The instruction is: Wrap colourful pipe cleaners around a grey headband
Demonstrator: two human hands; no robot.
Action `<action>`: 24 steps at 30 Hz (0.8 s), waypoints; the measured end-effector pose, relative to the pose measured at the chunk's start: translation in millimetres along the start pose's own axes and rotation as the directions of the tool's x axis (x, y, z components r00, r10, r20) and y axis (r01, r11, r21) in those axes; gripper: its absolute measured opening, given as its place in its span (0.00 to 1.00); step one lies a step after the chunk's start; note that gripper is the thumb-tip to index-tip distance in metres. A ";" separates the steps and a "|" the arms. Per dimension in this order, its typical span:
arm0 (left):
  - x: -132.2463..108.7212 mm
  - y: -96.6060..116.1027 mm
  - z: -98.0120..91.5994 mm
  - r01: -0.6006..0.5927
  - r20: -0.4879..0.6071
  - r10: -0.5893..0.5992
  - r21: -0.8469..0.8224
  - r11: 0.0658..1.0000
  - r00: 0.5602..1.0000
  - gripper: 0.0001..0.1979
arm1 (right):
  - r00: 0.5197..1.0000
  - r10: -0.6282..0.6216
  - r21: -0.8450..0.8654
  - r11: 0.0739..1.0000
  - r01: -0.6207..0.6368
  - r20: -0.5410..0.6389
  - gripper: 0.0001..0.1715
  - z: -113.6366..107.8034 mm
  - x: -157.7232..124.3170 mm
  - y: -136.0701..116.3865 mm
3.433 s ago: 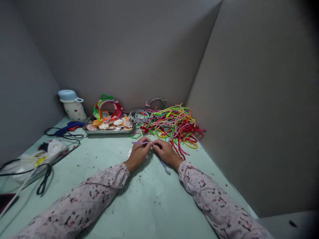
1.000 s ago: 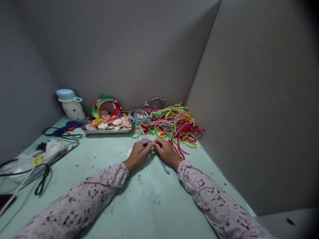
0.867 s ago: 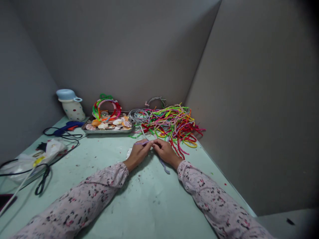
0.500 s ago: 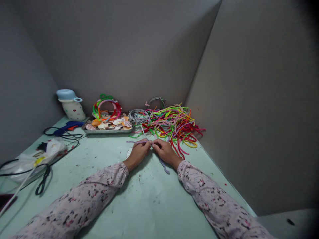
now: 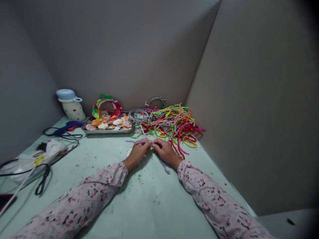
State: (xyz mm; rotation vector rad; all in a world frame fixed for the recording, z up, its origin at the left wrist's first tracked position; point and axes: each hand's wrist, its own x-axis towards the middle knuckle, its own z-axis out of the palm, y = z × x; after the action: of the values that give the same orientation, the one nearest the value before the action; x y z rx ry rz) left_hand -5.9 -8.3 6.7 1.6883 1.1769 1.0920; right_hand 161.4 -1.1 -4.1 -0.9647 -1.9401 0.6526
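My left hand (image 5: 140, 152) and my right hand (image 5: 164, 150) meet at the fingertips over the middle of the table. Both pinch a light purple pipe cleaner (image 5: 164, 167); one end sticks out left past my left hand, and another hangs below my right hand. A thin pale grey strand (image 5: 144, 131) rises from between the fingers toward the back. What exactly lies at the pinch is hidden by the fingertips. Just beyond my right hand spreads a tangled heap of coloured pipe cleaners (image 5: 174, 121).
A metal tray (image 5: 109, 132) of seashells, with bright wrapped rings on it, stands at the back. Beside it lies a grey wire coil (image 5: 139, 116). To the left are a bottle (image 5: 72, 108), a glue gun (image 5: 67, 127), black cables (image 5: 46, 179) and a plastic bag (image 5: 53, 149).
Almost nothing differs. Both hands keep their place and pinch, with only a very slight shift of the purple pipe cleaner's ends.
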 end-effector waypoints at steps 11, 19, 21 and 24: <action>6.1 -8.2 6.3 0.049 -0.091 -0.069 -0.205 0.978 0.994 0.12 | 1.000 0.006 -0.016 1.000 -0.006 -0.016 0.11 -0.1 0.4 -2.2; 7.8 -9.0 5.0 0.089 -0.058 -0.114 -0.329 0.940 0.992 0.10 | 1.000 0.012 -0.014 1.000 -0.013 -0.026 0.10 0.2 0.0 -0.4; 8.0 -8.4 4.4 0.090 -0.049 -0.114 -0.349 0.933 0.992 0.10 | 0.999 0.023 -0.003 1.000 -0.023 -0.025 0.10 0.2 -0.4 0.2; 7.9 -7.5 3.6 0.083 -0.040 -0.104 -0.359 0.930 0.994 0.10 | 0.999 0.036 0.008 0.999 -0.036 -0.027 0.10 0.2 -0.8 0.5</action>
State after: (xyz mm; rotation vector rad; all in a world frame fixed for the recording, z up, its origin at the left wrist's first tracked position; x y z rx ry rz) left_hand -3.1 0.8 0.2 1.3153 1.0109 1.2192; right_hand 161.7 -1.5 -5.0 -1.0008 -1.8989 0.6640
